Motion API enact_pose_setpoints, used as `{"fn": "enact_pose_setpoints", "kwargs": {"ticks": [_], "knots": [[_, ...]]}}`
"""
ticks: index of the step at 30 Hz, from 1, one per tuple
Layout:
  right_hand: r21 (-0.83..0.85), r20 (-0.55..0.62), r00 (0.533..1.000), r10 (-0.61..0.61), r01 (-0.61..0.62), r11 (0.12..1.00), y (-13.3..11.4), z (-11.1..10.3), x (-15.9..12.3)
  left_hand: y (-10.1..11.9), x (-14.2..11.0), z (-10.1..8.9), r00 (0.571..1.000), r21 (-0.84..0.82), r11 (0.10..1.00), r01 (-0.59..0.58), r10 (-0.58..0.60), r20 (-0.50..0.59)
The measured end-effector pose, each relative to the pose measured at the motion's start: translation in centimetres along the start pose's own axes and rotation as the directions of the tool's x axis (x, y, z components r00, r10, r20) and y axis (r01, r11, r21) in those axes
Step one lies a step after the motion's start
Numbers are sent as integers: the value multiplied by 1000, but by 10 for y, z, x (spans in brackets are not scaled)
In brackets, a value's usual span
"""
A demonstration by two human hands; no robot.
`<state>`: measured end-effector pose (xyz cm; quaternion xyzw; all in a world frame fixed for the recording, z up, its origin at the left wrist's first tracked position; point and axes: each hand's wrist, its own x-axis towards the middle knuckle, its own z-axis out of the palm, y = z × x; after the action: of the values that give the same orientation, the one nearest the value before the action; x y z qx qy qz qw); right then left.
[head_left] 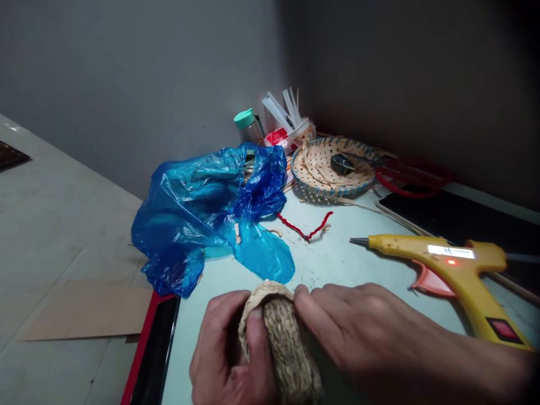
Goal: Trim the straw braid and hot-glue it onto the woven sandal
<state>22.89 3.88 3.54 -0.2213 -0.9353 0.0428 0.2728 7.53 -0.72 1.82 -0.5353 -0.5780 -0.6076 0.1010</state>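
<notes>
A woven straw piece (291,349), made of braided natural fibre with a paler curved rim, is held low at the table's near edge. My left hand (230,351) grips it from the left, its thumb pressed against the inside of the rim and its fingers behind. On the other side, my right hand (358,326) is closed on the rim with the fingertips at its upper right. The lower end of the woven piece runs out of view. Beyond my right wrist lies a yellow hot glue gun (439,253) with its red light lit and its nozzle pointing left.
A crumpled blue plastic bag (189,197) covers the table's left part. Behind are a shallow woven basket (312,180), a cup of glue sticks (304,132) and a teal-lidded jar (247,126). Red-handled scissors (409,177), a black tablet-like slab (464,216) and a red fuzzy wire (307,236) lie around.
</notes>
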Motion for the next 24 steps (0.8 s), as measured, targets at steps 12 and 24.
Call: {"fn": "enact_pose_setpoints", "kwargs": {"ticks": [12,24], "knots": [[148,176,974,143,-170,974,3,12,1,-9,7,-9,958,-4,985,-174,170,232],[139,167,950,264,-288,948,-1,5,1,-2,8,-8,956,27,978,-209,199,218]]}}
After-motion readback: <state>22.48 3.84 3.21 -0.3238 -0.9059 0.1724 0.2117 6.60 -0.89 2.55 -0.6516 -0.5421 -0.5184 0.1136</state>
